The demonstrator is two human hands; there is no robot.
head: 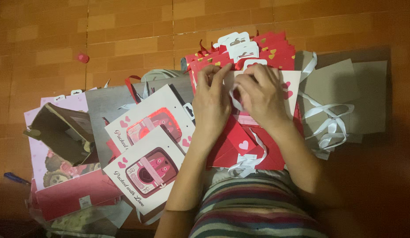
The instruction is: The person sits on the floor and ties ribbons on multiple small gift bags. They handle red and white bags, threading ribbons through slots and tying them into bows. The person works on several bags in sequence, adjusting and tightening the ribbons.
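Now both hands, left (211, 103) and right (260, 94), pinch white ribbon (235, 100) on gift bag (291, 90); orange tiled floor (125, 35) beneath.

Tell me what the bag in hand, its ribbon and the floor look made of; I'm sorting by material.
The bag looks like stiff, smooth card: flat panels, printed hearts. The ribbon between the left hand and right hand seems white satin-like fabric, limp and slightly shiny. The floor looks like orange-brown tile, judging by its grid of joints.
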